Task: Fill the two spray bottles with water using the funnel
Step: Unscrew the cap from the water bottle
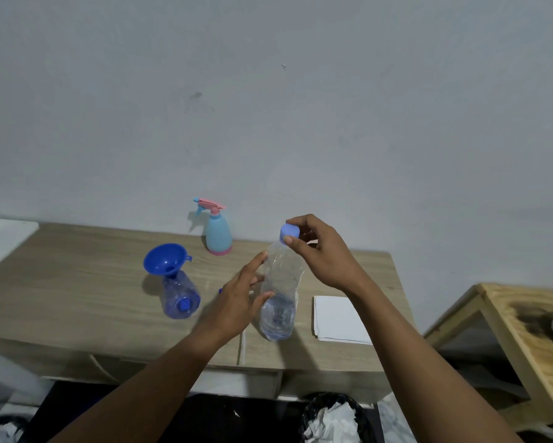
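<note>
On the desk (77, 282), right hand (320, 251) pinches the cap (289, 233) of the water bottle (280, 282); open left hand (240, 298) touches its side, which looks thin and crushable, so grip gently, low.

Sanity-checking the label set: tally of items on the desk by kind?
Spray bottles: 2 (blue spray bottle, teal spray bottle)
Funnel: 1
Water bottle with cap: 1
Paper stack: 1
Total: 5
</note>
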